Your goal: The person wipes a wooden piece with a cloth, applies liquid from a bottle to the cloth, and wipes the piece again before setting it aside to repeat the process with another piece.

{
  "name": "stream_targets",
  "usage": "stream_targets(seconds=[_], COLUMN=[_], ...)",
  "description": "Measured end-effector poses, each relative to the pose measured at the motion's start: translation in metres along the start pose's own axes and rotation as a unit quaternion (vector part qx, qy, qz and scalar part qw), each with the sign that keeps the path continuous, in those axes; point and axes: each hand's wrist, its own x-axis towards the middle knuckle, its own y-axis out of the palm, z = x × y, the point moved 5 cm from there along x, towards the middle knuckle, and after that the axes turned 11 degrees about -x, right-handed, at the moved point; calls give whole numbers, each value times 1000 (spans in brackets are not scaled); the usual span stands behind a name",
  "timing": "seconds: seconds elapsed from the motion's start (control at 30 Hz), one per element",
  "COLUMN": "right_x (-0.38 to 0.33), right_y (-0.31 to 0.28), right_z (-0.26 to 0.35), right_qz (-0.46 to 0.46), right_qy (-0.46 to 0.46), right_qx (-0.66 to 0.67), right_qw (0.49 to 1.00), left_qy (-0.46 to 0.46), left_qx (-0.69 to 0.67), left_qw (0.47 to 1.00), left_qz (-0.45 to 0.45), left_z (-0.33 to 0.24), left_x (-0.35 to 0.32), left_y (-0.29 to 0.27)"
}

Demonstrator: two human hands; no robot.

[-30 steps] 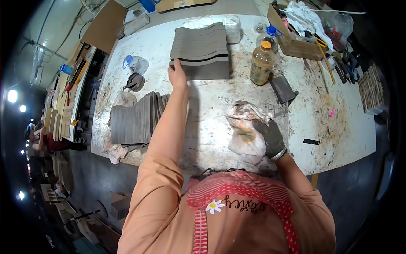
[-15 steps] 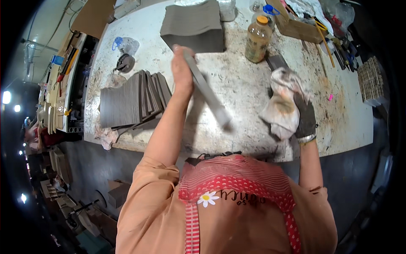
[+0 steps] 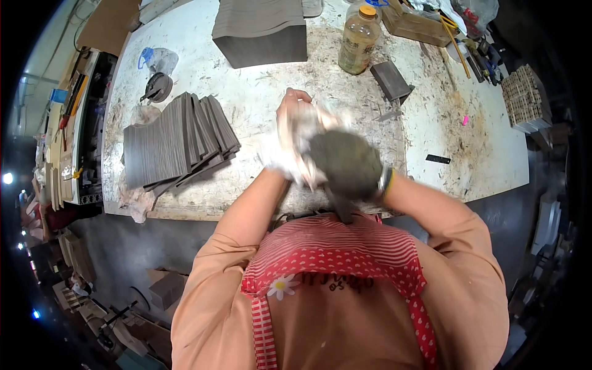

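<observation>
Over the middle of the table my bare left hand point(image 3: 291, 105) grips a thin grey panel point(image 3: 340, 208), mostly hidden by cloth and glove. Its dark lower end sticks out below the glove, near my apron. My right hand point(image 3: 348, 163), in a dark work glove, is closed on a stained white rag point(image 3: 285, 148) and presses it against the panel. Both hands and the rag are smeared by motion. To the left lies a fanned stack of grey wood-grained panels point(image 3: 176, 142). A taller, neat stack of similar grey pieces point(image 3: 262, 46) stands at the back.
A yellow-capped bottle point(image 3: 359, 43) stands at the back, near a dark grey block point(image 3: 390, 81). At the left are a clear plastic bottle point(image 3: 161, 60) and a round dark container point(image 3: 159, 87). A small black strip point(image 3: 437, 159) and a woven basket point(image 3: 524, 98) are at the right.
My right hand has brought the rag from the right side to the middle, onto the panel. My left hand has shifted slightly right and lower. The dark block, formerly partly covered, now shows.
</observation>
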Motion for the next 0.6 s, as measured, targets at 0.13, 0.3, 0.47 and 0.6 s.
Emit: stream_targets(seconds=[0.13,0.3,0.47,0.6], right_x=[-16,19,-34,-50], right_y=[-27,-15,10,-16], right_z=[-8,-27,-5,-33], right_qz=[-42,-181,27,39], right_qy=[4,-9,6,-110], right_qx=[125,-69,192,123], right_qw=[991,981,981,986], left_qy=[-216,-112,-152,-144], left_qx=[-78,-43,-55,-48], left_qw=[973,993,986,988], left_qz=[38,21,30,28], left_z=[-21,34,-19,-19], left_x=[2,-8,2,1], left_y=[15,-7,9,16])
